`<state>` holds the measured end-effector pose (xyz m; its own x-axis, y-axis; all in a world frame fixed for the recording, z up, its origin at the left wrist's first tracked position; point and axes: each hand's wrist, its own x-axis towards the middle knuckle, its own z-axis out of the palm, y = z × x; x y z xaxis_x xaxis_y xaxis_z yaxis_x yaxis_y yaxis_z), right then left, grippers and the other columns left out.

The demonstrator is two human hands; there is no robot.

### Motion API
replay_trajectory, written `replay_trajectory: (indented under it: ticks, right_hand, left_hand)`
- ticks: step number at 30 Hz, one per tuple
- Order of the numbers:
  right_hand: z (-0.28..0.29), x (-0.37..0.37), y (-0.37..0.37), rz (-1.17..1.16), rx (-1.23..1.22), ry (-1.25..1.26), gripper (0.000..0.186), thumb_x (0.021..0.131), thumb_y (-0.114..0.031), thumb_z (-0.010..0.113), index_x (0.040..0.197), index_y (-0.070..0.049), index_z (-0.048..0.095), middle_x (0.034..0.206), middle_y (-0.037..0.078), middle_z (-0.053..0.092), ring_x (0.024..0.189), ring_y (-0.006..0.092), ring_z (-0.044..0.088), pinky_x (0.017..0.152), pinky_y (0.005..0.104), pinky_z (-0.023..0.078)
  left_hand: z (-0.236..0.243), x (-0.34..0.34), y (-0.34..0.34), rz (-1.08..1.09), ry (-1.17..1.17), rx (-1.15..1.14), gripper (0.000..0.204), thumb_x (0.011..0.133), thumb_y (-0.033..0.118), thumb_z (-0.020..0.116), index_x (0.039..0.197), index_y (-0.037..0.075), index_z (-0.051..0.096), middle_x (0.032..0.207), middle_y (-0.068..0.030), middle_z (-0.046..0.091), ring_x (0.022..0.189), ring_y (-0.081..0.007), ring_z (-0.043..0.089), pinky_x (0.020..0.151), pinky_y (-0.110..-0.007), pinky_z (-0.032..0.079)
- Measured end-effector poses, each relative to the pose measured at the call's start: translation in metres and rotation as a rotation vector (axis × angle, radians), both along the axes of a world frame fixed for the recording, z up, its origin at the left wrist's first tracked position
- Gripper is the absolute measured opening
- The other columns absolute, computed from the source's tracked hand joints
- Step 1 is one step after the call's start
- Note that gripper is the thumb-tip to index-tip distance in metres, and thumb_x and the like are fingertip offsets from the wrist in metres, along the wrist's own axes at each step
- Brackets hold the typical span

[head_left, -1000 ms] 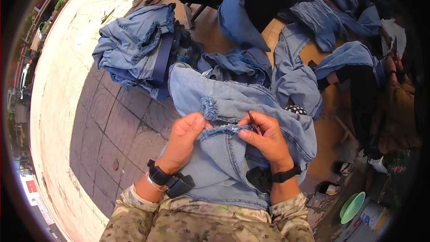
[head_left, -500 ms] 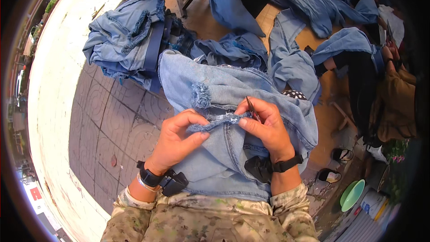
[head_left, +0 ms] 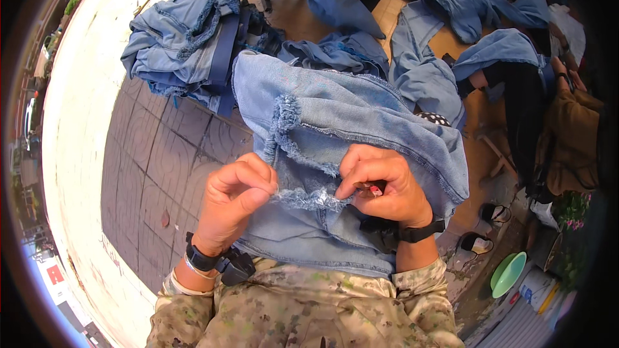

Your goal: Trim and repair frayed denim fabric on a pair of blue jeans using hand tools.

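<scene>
Partly frayed, otherwise plain, a light-blue denim garment point(head_left: 380, 106) lies spread, left hand point(head_left: 237, 192) and right hand point(head_left: 385, 187) pinching its fuzzy blue strip point(head_left: 298, 200).

The denim garment point(head_left: 348, 100) is blue, the sleeves point(head_left: 422, 293) camouflage.

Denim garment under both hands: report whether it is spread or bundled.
Spread, though creased: the denim garment lies draped wide, its lower hem showing.
</scene>
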<state>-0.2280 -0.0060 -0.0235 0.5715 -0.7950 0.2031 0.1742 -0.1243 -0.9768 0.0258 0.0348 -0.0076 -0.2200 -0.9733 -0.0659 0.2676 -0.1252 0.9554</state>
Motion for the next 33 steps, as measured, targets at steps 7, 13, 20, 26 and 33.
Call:
replay_trajectory:
  ticks: [7, 13, 20, 26, 33]
  right_hand:
    - [0.003, 0.001, 0.007, 0.040, 0.014, 0.061, 0.018, 0.065, 0.011, 0.060, 0.080, 0.002, 0.066, 0.080, 0.007, 0.056, 0.071, 0.0154, 0.056, 0.061, 0.0262, 0.042]
    - [0.000, 0.003, 0.004, 0.050, 0.035, 0.081, 0.022, 0.062, 0.009, 0.059, 0.081, 0.002, 0.068, 0.080, 0.006, 0.056, 0.069, 0.0143, 0.054, 0.060, 0.0247, 0.040]
    - [0.009, 0.012, -0.002, 0.083, 0.062, 0.091, 0.021, 0.063, 0.007, 0.058, 0.081, 0.001, 0.068, 0.081, 0.005, 0.056, 0.069, 0.0139, 0.053, 0.061, 0.0249, 0.040]
    - [0.004, 0.002, 0.010, 0.093, 0.095, 0.135, 0.022, 0.063, 0.004, 0.060, 0.082, 0.001, 0.070, 0.080, 0.006, 0.059, 0.062, 0.0103, 0.052, 0.056, 0.0231, 0.039]
    - [0.000, -0.002, 0.015, 0.062, 0.087, 0.098, 0.022, 0.064, 0.007, 0.061, 0.083, 0.001, 0.069, 0.082, 0.004, 0.059, 0.061, 0.0061, 0.048, 0.056, 0.0201, 0.035]
  left_hand:
    - [0.007, 0.038, 0.006, 0.177, -0.086, -0.003, 0.026, 0.093, 0.026, 0.061, 0.079, 0.008, 0.048, 0.074, -0.0010, 0.043, 0.074, -0.0133, 0.045, 0.083, -0.036, 0.043]
    - [0.003, 0.044, 0.013, 0.222, -0.238, 0.039, 0.032, 0.097, 0.025, 0.053, 0.072, 0.006, 0.048, 0.075, -0.0012, 0.045, 0.067, -0.0118, 0.043, 0.076, -0.030, 0.044]
    - [0.032, 0.022, 0.004, -0.057, -0.541, -0.092, 0.020, 0.090, 0.012, 0.063, 0.106, 0.000, 0.065, 0.084, -0.0018, 0.055, 0.078, -0.0096, 0.051, 0.073, -0.025, 0.043]
    - [0.019, 0.026, 0.010, -0.054, -0.155, 0.188, 0.013, 0.090, 0.014, 0.064, 0.090, 0.001, 0.067, 0.083, -0.0008, 0.060, 0.077, -0.0082, 0.052, 0.071, -0.023, 0.041]
    - [0.003, 0.088, 0.032, 0.299, -0.544, 0.132, 0.017, 0.093, 0.022, 0.061, 0.090, 0.005, 0.064, 0.076, 0.0016, 0.059, 0.071, -0.0103, 0.055, 0.067, -0.025, 0.044]
